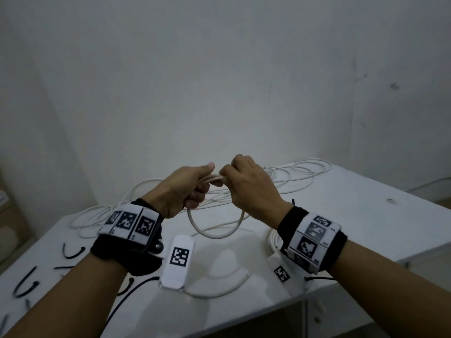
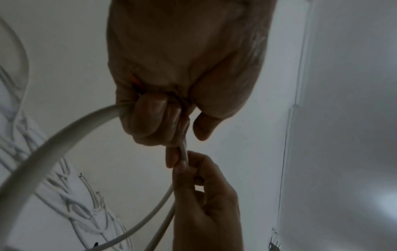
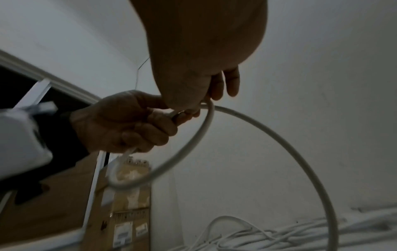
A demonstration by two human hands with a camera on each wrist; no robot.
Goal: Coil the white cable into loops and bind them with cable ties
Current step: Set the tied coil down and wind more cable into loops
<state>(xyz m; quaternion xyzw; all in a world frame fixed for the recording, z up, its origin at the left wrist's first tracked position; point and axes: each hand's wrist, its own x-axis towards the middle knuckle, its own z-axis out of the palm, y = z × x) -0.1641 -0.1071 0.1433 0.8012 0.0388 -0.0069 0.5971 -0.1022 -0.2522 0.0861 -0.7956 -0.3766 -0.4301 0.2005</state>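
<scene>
White cable (image 1: 214, 234) was gathered above the tabletop (image 1: 341, 215), one loop hanging below the two hands and its top strands passing between them; the left hand (image 1: 181, 189) had its fingers (image 2: 148, 117) curled round those strands, gripping them in a fist, thumb lying along the top; the right hand (image 1: 249, 189), just beside it and nearly touching, pinched the same run of cable with curled fingers (image 3: 231, 81), seemingly laying another turn into the left fist. Beyond the fingers, the uncoiled length (image 1: 300, 174) sprawled in loose tangles across the far tabletop; below the wrists, a short curved piece lay flat; black cable ties (image 1: 26, 286) lay well apart from the fingers, off to the left, untouched.

Coiling looked to be the step in hand, and early in it; only one loop or so had formed, and nothing was bound. The next move probably called for the right hand to slide out along the slack, draw in a matching loop, and hand it to the left without twisting; the tangle beyond could snag.
</scene>
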